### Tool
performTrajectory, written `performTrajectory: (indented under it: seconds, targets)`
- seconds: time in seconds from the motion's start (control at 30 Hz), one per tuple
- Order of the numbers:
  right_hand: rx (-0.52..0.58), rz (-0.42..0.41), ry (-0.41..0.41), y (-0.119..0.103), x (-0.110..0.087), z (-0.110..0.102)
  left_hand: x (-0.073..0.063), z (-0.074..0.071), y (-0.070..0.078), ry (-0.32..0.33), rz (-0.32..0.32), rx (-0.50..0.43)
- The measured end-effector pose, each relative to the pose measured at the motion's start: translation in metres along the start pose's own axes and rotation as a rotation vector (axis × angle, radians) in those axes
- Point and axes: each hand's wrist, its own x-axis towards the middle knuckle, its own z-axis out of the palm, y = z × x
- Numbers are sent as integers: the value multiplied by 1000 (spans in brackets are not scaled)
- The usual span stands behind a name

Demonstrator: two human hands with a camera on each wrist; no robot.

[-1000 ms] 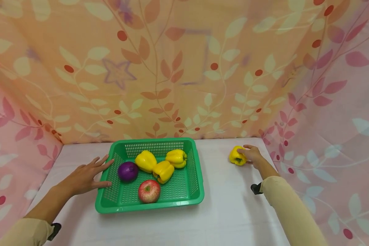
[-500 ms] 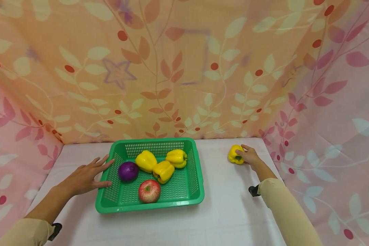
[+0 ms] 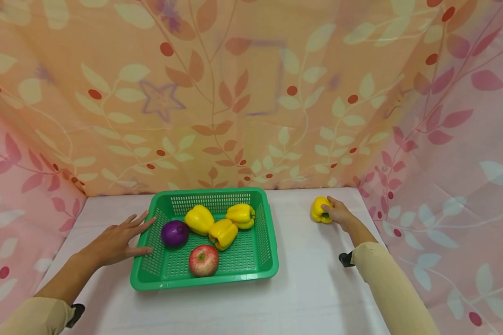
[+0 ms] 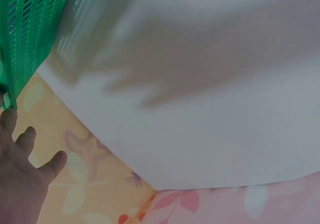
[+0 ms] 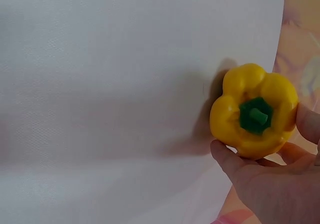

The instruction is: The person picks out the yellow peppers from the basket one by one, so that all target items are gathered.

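Observation:
My left hand (image 3: 115, 241) has its fingers spread and touches the left rim of a green plastic basket (image 3: 272, 251). In the left wrist view, fingertips meet the basket's wall (image 4: 31, 33) at the left edge. On the right of the table, my right hand (image 3: 339, 214) holds a yellow bell pepper (image 3: 320, 210) between thumb and fingers. Its green stem (image 5: 257, 115) faces the right wrist camera. Whether the pepper rests on the table or hangs just above it, I cannot tell.
Inside the basket lie three yellow bell peppers (image 3: 199, 219), a round purple fruit or vegetable (image 3: 174, 233) and a red apple (image 3: 203, 260). A white table (image 3: 302, 288) bears the basket. Patterned cloth (image 3: 234, 93) stands behind and on both sides.
My right hand and the yellow bell pepper have shifted slightly left and away from me, then stayed nearly still. The left hand and the basket have not visibly moved.

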Motion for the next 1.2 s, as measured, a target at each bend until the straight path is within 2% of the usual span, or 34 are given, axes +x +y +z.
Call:
performTrajectory:
  seconds: [0.37, 0.53, 0.63, 0.8, 1.0, 1.2]
  targets:
    - [-34, 14, -3, 0, -1, -4, 1, 1, 0, -4, -1, 1]
    - [-147, -28, 39, -9, -4, -3, 1, 0, 0, -7, -2, 9]
    - [-200, -69, 53, -23, -10, -1, 1, 0, 0, -9, -1, 14]
    - [-194, -188, 38, -57, -21, 7, 0, 1, -1, -3, 5, 17]
    - [-135, -344, -51, -102, -40, 28, 0, 3, -3, 3, 9, 15]
    - [-103, -396, -141, -133, -57, 52, 1, 3, -4, 6, 10, 20]
